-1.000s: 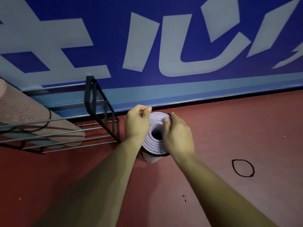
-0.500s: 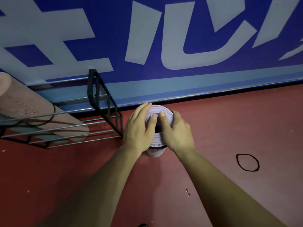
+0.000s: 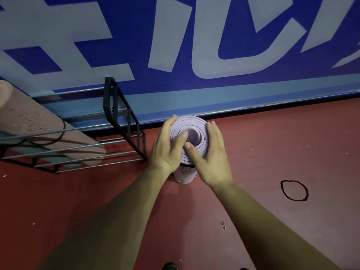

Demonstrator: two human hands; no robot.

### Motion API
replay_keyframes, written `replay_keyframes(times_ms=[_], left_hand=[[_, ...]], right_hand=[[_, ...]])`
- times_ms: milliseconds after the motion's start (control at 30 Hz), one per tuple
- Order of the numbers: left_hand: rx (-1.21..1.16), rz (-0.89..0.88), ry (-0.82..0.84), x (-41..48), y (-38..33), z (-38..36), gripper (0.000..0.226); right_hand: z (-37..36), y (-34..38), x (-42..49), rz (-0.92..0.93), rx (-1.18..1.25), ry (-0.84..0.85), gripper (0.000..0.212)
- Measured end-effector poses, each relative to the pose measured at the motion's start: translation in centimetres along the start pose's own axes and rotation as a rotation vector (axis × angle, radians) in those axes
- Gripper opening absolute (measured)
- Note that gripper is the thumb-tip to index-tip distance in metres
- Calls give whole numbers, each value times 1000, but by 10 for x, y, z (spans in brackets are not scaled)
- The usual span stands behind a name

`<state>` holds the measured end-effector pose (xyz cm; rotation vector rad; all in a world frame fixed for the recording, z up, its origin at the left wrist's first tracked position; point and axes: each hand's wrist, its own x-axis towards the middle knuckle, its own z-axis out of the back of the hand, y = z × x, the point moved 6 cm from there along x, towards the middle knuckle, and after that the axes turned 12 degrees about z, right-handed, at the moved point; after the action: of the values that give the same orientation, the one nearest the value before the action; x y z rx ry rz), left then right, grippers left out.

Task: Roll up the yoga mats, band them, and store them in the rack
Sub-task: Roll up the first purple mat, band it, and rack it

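A rolled lilac yoga mat stands on end on the red floor, its spiral top facing me. A black band circles it just below my palms. My left hand lies flat against the roll's left side, thumb on the spiral top. My right hand lies flat on the right side, thumb on the top too. Left of the roll stands the black wire rack, which holds a banded pink rolled mat lying on its rails.
A loose black band lies on the floor to the right. The blue wall with pale lettering rises just behind the roll. Small pink specks dot the floor between my arms. A dark shoe tip shows at the bottom edge.
A second ago both hands pinched the band at the roll's top rim. The band now sits lower on the roll, and both hands lie flat round the top.
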<state>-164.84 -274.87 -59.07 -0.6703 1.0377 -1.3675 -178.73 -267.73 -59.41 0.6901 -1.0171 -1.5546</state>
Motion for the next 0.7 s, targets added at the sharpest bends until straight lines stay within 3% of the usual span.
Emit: replay_keyframes(times_ms=[133,200,300,433,500,600,700], left_hand=[[-107,-17,26,-1,2,3,90],[-106,-31,56,-1,3,4,105],[-67,-25,116,-2,8,6,133],[-11,-16,137,-4,12,8,137],[21,-18,135,-3,12,9,135],[100,-60,124,-1,9,10,130],[42,-101,122,-8,9,8,134]], right_hand=[[0,-1,2,-42,114,-16,89],[2,-4,1,-82,134,-53,74],[4,-6,1,-113,156,-54,68],[1,-6,3,-83,218,-17,55],[-1,-7,4,-43,190,-30,65],[-2,-6,-1,-37,104,-79,110],[-6,-4,-5,-10,146,-64,122]])
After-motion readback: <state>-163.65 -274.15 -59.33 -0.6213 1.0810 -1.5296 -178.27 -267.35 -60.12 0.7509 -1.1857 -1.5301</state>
